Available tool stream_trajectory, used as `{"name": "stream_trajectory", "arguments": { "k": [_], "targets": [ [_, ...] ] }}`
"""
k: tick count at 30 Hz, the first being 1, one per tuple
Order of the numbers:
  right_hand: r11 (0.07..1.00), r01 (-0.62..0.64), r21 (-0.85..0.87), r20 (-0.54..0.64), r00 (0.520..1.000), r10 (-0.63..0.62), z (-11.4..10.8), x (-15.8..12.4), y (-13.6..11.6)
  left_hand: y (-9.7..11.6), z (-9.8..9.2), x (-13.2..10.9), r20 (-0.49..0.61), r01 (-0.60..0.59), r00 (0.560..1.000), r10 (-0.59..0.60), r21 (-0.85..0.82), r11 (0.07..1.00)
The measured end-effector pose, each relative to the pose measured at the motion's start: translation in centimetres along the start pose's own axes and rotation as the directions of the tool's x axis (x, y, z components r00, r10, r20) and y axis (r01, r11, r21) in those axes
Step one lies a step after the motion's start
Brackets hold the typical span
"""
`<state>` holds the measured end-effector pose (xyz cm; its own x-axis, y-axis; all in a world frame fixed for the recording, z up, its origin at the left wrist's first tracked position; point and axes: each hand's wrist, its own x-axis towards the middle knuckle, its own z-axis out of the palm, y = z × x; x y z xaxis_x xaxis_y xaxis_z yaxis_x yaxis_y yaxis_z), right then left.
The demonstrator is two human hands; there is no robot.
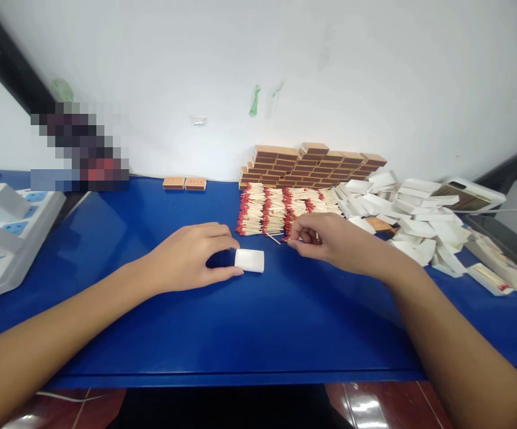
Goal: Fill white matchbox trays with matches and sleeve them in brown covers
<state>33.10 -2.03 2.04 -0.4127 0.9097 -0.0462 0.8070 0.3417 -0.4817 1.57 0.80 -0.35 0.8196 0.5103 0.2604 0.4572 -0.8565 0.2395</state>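
Note:
My left hand [193,255] rests on the blue table [258,333], its thumb and fingers pinching the left end of a small white matchbox tray [249,260]. My right hand [332,241] lies to the right of the tray with its fingertips curled together at the near edge of a heap of red-tipped matches [280,210]. Whether those fingers hold matches I cannot make out. One loose match [273,238] lies between the heap and the tray.
Brown matchboxes [312,165] are stacked against the white wall behind the matches. A pile of white empty trays [401,220] spreads at the right. Two brown boxes [184,183] lie at the back left. A white power strip [8,226] sits at the far left.

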Motion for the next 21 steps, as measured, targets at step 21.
{"name": "stream_trajectory", "arguments": {
  "k": [21],
  "targets": [
    [0.961, 0.274, 0.028, -0.061, 0.96, -0.272, 4.7, 0.0, -4.9, 1.2, -0.1, 0.2, -0.127, -0.142, 0.982, 0.14, -0.004, 0.99]
  ]
}}
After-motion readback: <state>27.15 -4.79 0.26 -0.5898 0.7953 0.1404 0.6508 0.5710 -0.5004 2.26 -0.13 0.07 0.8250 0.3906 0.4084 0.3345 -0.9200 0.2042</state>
